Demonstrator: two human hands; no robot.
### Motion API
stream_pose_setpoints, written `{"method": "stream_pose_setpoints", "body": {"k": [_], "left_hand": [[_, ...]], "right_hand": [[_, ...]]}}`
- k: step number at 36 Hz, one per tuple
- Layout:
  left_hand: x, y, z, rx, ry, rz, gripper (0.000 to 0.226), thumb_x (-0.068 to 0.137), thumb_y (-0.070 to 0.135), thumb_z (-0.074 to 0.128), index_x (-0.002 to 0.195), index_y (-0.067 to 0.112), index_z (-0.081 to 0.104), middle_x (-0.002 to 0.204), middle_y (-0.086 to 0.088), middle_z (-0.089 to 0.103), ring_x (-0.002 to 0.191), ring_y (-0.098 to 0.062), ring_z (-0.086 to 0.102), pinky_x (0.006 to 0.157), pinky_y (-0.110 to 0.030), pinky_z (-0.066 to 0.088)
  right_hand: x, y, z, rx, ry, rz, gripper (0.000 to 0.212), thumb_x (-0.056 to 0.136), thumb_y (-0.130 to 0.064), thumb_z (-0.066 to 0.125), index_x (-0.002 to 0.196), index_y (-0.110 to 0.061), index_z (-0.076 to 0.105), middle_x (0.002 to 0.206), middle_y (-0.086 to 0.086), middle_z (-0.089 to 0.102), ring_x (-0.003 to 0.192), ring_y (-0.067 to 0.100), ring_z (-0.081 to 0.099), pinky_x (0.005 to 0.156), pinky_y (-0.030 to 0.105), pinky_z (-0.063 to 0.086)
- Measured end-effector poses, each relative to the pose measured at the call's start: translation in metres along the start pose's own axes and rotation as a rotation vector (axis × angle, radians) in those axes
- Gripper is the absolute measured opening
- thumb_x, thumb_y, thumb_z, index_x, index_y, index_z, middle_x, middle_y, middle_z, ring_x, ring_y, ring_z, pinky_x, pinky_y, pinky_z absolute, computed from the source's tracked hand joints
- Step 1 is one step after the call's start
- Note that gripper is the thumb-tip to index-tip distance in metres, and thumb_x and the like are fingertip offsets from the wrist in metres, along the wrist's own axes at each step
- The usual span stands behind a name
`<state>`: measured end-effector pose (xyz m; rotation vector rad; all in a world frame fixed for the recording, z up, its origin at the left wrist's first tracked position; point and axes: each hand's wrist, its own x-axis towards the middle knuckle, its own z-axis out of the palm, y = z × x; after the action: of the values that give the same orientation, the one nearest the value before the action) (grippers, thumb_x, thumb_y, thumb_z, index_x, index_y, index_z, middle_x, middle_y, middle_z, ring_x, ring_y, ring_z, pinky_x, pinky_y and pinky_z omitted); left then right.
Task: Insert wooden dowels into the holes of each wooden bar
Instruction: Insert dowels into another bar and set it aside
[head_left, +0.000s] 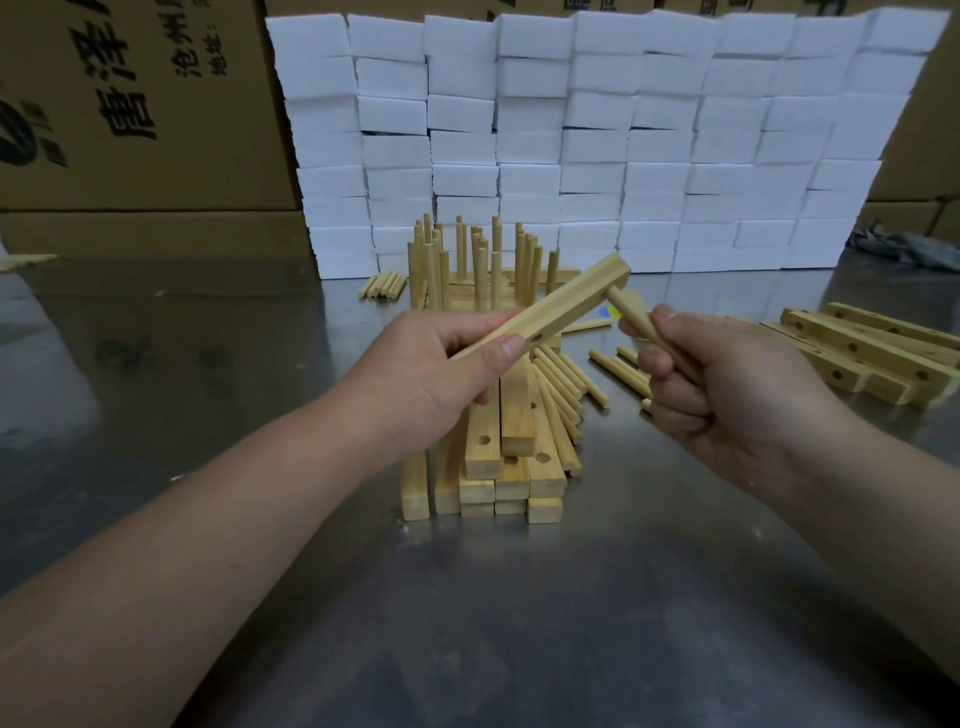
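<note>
Left hand (441, 369): we see the thumb on top and the fingers curled under, gripping one wooden bar (561, 306) near its lower end. The bar is held above the middle of the tabletop (519, 623), tilted up toward the far right. One open hole shows just past the thumb.

Right hand (727, 384): the fingers are wrapped tight round a dowel (631, 312). The dowel's tip meets the bar's side at the raised end; how deep it sits we cannot tell.

Under the hands, mid-tabletop, lies a stack of bars (498, 467), with loose dowels (563, 387) fanned against its right side. Behind it, toward the far edge, stand bars with upright dowels (478, 260), and a small bundle of dowels (384, 286) lies left of them. More drilled bars (872, 353) lie near the right edge.

Along the far edge is a wall of white foam blocks (597, 140), with cardboard boxes (130, 104) behind it.
</note>
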<state>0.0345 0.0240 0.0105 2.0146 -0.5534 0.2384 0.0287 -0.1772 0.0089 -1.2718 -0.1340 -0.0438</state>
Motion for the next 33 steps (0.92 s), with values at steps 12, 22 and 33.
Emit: {"method": "stream_pose_setpoints", "body": {"k": [12, 22, 33], "left_hand": [[-0.001, 0.0, 0.005, -0.015, 0.069, -0.076, 0.025, 0.096, 0.031, 0.044, 0.082, 0.036, 0.064, 0.06, 0.011, 0.062, 0.043, -0.003, 0.041, 0.045, -0.016, 0.041], [0.008, -0.005, 0.003, -0.246, 0.245, -0.315, 0.026, 0.1, 0.033, 0.037, 0.103, 0.021, 0.06, 0.064, 0.002, 0.069, 0.038, -0.007, 0.04, 0.038, -0.015, 0.034], [0.009, -0.008, 0.003, -0.307, 0.275, -0.328, 0.024, 0.099, 0.03, 0.038, 0.096, 0.02, 0.061, 0.059, 0.004, 0.064, 0.037, -0.007, 0.038, 0.038, -0.015, 0.033]], "right_hand": [[0.0, -0.006, -0.001, 0.103, 0.044, 0.054, 0.052, 0.097, -0.046, 0.029, 0.099, -0.003, 0.059, 0.058, 0.01, 0.065, 0.033, 0.011, 0.046, 0.037, 0.014, 0.038], [0.007, -0.016, -0.02, -1.345, 0.302, -0.225, 0.023, 0.086, -0.028, 0.043, 0.076, -0.019, 0.063, 0.067, 0.003, 0.062, 0.054, 0.017, 0.054, 0.053, 0.028, 0.044], [0.02, -0.012, -0.04, -1.991, 0.038, 0.165, 0.035, 0.08, -0.051, 0.06, 0.066, -0.018, 0.061, 0.061, -0.001, 0.055, 0.06, 0.014, 0.053, 0.052, 0.023, 0.038]]}}
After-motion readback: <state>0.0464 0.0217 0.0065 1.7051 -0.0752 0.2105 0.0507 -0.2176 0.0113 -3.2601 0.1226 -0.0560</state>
